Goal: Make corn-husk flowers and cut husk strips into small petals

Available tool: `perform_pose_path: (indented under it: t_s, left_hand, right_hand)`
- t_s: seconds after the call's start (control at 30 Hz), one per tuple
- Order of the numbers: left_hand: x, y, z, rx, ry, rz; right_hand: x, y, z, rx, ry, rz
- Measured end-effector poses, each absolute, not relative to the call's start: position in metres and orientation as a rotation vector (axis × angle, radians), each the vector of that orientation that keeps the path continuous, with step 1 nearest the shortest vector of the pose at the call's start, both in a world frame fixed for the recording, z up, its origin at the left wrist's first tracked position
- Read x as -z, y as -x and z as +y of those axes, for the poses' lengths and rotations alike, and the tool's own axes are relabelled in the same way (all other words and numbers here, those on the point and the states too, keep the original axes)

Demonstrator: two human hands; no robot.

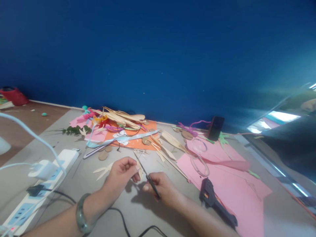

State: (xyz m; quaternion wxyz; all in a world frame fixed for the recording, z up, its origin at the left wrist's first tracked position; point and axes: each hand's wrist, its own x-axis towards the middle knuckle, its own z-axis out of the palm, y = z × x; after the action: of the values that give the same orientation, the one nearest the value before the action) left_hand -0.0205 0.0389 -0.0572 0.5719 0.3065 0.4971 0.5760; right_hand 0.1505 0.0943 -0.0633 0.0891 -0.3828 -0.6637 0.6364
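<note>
My left hand (121, 173), with a green bangle (82, 215) on its wrist, pinches a pale dried leaf strip (139, 170) just above the grey table. My right hand (163, 188) is closed around black-handled scissors (150, 180), whose thin blades point up and left along the strip. The two hands nearly touch at the middle of the table's front.
A black glue gun (214, 201) lies on pink paper (229, 184) to the right. Orange paper (134, 133) with leaf strips, ribbon, pipe cleaners and wooden discs lies behind. A white power strip (37, 189) with plugs sits left. A black phone (216, 128) leans against the blue wall.
</note>
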Motion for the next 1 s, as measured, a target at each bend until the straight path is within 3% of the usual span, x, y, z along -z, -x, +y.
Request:
perform_pose_path:
  t_s: [0.37, 1.0]
  left_hand:
    - [0.0553, 0.0211, 0.0402, -1.352, -0.741, 1.171]
    - [0.0578, 0.0211, 0.0401, -1.365, -0.737, 1.157]
  right_hand:
    - [0.0568, -0.1479, 0.0881, -1.928, 0.979, -2.013]
    - [0.0551, -0.1480, 0.0892, -1.972, 1.085, -1.911]
